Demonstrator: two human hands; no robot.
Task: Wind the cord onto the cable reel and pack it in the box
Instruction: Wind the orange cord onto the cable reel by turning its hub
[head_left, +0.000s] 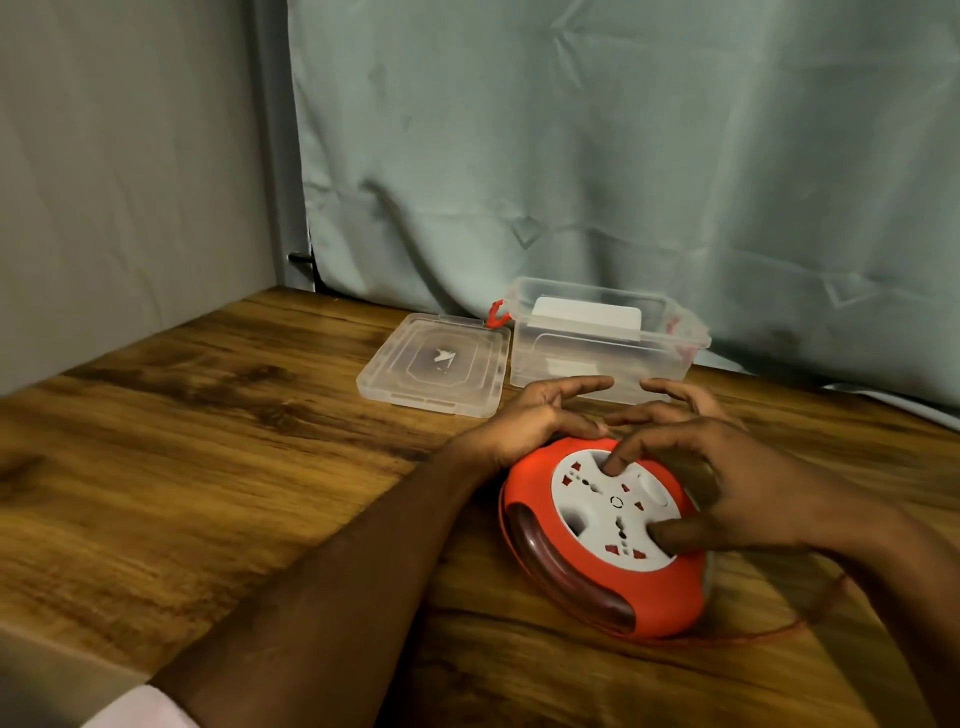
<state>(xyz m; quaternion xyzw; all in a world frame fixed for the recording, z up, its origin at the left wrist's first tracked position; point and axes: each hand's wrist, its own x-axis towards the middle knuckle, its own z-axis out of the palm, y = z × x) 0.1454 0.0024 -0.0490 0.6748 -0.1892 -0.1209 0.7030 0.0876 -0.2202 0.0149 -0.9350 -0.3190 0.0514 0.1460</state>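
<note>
A round red cable reel (571, 582) with a white socket face lies flat on the wooden table. My left hand (540, 415) rests on its far left rim, thumb on the red edge, fingers spread. My right hand (727, 483) lies over the white face, with a fingertip in one recess near the top and the thumb in another at the right. A thin red cord (789, 631), blurred, trails out from the reel's right side across the table. Behind the reel stands a clear plastic box (608, 353), open, with red latches.
The box's clear lid (434, 364) lies flat to the left of the box. A grey-green curtain (623, 156) hangs behind the table, and a grey wall (130, 182) closes the left side. The table's left edge (67, 623) drops off near my left forearm.
</note>
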